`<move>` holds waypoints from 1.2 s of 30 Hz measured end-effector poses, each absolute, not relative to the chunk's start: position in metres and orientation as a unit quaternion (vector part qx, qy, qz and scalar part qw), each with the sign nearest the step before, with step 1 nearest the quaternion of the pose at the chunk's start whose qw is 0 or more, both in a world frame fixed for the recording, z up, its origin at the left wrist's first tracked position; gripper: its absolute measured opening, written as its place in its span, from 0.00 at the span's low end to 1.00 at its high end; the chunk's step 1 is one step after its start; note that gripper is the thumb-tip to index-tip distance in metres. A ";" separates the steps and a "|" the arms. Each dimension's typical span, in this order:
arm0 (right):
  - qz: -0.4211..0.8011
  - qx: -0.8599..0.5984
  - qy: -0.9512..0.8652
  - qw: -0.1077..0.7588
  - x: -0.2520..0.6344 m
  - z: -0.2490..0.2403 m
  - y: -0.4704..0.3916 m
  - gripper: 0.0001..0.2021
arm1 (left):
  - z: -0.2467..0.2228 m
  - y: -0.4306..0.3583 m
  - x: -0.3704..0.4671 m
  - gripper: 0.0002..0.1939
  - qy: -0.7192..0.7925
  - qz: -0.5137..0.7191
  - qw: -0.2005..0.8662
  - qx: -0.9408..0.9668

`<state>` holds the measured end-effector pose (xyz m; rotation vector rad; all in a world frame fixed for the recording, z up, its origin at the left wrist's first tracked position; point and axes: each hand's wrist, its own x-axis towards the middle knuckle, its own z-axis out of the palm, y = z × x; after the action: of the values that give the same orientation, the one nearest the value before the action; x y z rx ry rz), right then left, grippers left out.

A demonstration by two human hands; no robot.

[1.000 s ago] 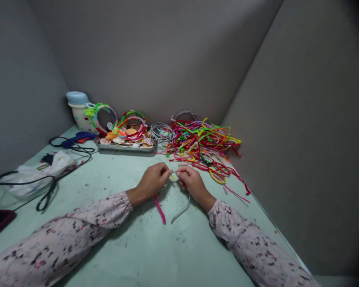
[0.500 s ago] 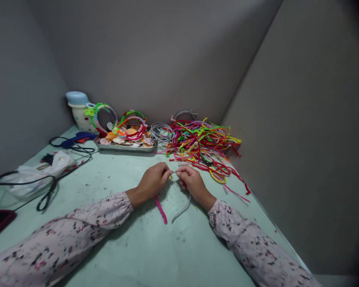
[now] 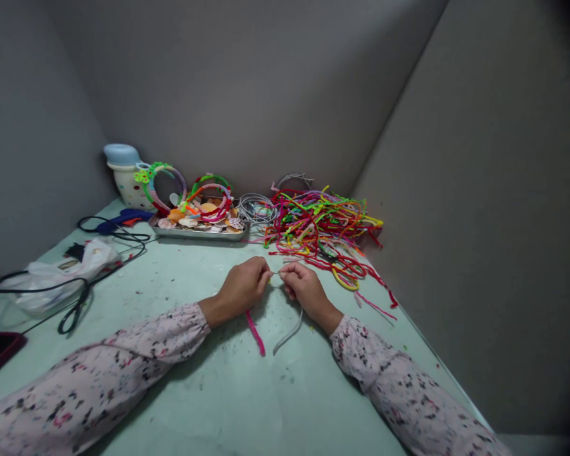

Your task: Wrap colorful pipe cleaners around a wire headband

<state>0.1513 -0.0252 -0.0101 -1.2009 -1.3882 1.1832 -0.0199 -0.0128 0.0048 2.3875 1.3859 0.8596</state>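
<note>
Grey strand (image 3: 292, 334) is pinched by closed fingertips of left hand (image 3: 244, 285) and right hand (image 3: 306, 290) above the table (image 3: 266, 405), its tail left bare below the right. Wrapping on the hoops (image 3: 183, 182) at the tray (image 3: 202, 237) looks done. Whether pink strip (image 3: 255, 332) below the left hand is gripped or attached can't be told.

Bare worktop (image 3: 285, 405) extends between the forearms and toward the near edge — open to a hand's passage — whereas the shell tray (image 3: 199, 235), wire coil (image 3: 258, 210) and tangled pipe cleaners (image 3: 323, 221) obstruct the far side.
</note>
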 end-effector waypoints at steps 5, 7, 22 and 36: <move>0.480 -0.485 -0.563 0.466 0.152 -0.011 -0.025 0.09 | 0.005 -0.014 -0.019 0.07 0.473 0.314 0.142 0.811; 0.484 -0.483 -0.559 0.469 0.152 -0.012 -0.025 0.09 | 0.005 -0.014 -0.019 0.07 0.471 0.318 0.150 0.809; 0.492 -0.481 -0.551 0.473 0.151 -0.012 -0.025 0.08 | 0.005 -0.012 -0.022 0.07 0.463 0.317 0.130 0.818; 0.501 -0.483 -0.547 0.465 0.150 -0.012 -0.023 0.07 | 0.004 -0.011 -0.022 0.03 0.463 0.327 0.113 0.816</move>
<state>0.1498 -0.0228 -0.0119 -1.1876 -1.3438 1.2302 -0.0219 -0.0115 0.0039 2.3943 1.3571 0.9595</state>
